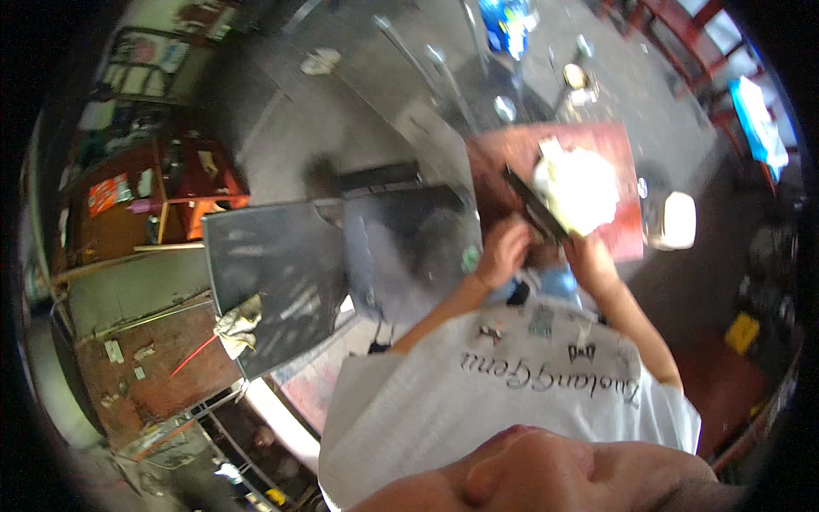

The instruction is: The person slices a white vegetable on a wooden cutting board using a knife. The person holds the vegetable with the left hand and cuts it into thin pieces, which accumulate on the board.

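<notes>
My right hand (pixel 592 259) is closed on the near end of a long, dark, flat object (pixel 536 203), possibly a knife, which slants up and left over a small red wooden table (pixel 611 144). Close to the object's left side is my left hand (pixel 504 253), blurred, its fingers pointing up; whether it touches or holds anything is unclear. Just right of the dark object, a pale, overexposed pile (pixel 582 192) lies on the tabletop, too bright to identify.
A white container (pixel 672 221) stands right of the small table. Beyond are metal legs or tubes (pixel 409 51) and a blue package (pixel 505 25) on the floor. To my left are a black mesh panel (pixel 275 275) with a cloth (pixel 240 326) on it and a wooden cabinet (pixel 115 224).
</notes>
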`<state>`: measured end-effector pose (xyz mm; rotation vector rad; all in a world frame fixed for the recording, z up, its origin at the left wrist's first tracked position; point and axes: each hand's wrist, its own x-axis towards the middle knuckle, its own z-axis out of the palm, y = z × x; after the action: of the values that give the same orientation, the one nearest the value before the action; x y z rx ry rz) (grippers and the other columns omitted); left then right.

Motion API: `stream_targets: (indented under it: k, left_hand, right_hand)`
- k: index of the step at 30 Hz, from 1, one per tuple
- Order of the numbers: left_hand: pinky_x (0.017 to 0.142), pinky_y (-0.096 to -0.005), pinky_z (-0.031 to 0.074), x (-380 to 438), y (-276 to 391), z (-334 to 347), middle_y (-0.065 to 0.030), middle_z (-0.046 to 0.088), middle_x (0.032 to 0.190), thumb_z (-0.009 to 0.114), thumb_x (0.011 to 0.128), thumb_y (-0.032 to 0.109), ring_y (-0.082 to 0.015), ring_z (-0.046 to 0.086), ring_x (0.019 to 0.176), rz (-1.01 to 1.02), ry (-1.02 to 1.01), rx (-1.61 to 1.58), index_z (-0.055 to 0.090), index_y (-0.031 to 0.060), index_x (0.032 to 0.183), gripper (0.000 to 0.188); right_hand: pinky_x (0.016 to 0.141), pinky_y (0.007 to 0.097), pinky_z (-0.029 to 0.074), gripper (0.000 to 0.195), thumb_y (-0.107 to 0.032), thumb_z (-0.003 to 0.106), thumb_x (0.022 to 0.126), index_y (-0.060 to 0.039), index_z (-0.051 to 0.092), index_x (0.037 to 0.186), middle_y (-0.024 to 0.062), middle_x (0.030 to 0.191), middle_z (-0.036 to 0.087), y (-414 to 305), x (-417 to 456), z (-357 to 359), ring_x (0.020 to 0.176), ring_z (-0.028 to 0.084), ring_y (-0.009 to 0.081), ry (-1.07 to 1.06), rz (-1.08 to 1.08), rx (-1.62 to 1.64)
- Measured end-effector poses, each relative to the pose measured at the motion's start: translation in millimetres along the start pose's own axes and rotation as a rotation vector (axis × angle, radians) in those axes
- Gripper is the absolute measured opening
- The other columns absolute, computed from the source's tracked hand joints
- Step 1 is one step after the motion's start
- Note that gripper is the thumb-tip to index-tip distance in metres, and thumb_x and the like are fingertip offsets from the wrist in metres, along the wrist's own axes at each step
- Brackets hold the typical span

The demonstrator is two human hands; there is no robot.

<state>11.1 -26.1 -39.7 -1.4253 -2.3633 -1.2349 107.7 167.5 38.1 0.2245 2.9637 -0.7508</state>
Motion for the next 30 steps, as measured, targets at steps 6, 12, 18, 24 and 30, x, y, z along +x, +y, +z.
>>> stream_targets:
  k: [6, 12, 18, 24, 30]
  left_hand:
    - [0.081, -0.0441, 0.044, 21, 15, -16, -0.0135, 0.058, 0.101, 0.066, 0.073, -0.001, -0.0347, 0.055, 0.093, -0.02, -0.016, -0.064, 0.061, 0.0, 0.093, 0.021]
    - [0.084, -0.0424, 0.045, 18, 15, -16, -0.0127, 0.059, 0.103, 0.066, 0.072, -0.003, -0.033, 0.054, 0.096, -0.039, -0.039, -0.06, 0.062, 0.0009, 0.096, 0.024]
    - [0.086, -0.0443, 0.044, 19, 12, -18, -0.0151, 0.061, 0.103, 0.067, 0.074, 0.001, -0.036, 0.056, 0.095, -0.076, -0.086, -0.089, 0.064, 0.001, 0.091, 0.017]
    - [0.087, -0.0435, 0.043, 18, 10, -17, -0.0147, 0.061, 0.104, 0.067, 0.073, 0.001, -0.0357, 0.056, 0.096, -0.068, -0.098, -0.087, 0.064, 0.0008, 0.092, 0.019]
    - [0.088, -0.0429, 0.042, 20, 13, -21, -0.0103, 0.059, 0.106, 0.062, 0.079, 0.003, -0.0326, 0.054, 0.098, -0.093, -0.127, -0.122, 0.064, 0.0032, 0.099, 0.02]
  right_hand:
    - [0.06, 0.0487, 0.051, 0.014, -0.017, 0.048, 0.093, -0.004, 0.05, 0.091, 0.0212, 0.073, 0.062, -29, -14, -46, 0.069, 0.063, 0.0406, -0.132, 0.226, 0.12]
    - [0.064, 0.0494, 0.052, 0.012, -0.016, 0.048, 0.093, -0.0048, 0.049, 0.099, 0.0206, 0.076, 0.063, -41, -28, -48, 0.074, 0.063, 0.0407, -0.349, 0.314, 0.081]
    - [0.066, 0.049, 0.052, 0.014, -0.017, 0.045, 0.095, -0.0044, 0.048, 0.101, 0.0216, 0.077, 0.064, -42, -24, -46, 0.076, 0.064, 0.0398, -0.445, 0.348, 0.083]
    - [0.067, 0.0488, 0.051, 0.015, -0.018, 0.044, 0.096, -0.0033, 0.047, 0.1, 0.0216, 0.077, 0.064, -39, -16, -49, 0.078, 0.063, 0.0407, -0.518, 0.366, 0.113]
    - [0.063, 0.0471, 0.053, 0.012, -0.008, 0.048, 0.087, -0.0028, 0.045, 0.098, 0.0186, 0.076, 0.064, -35, -1, -34, 0.074, 0.065, 0.0375, -0.516, 0.312, 0.079]
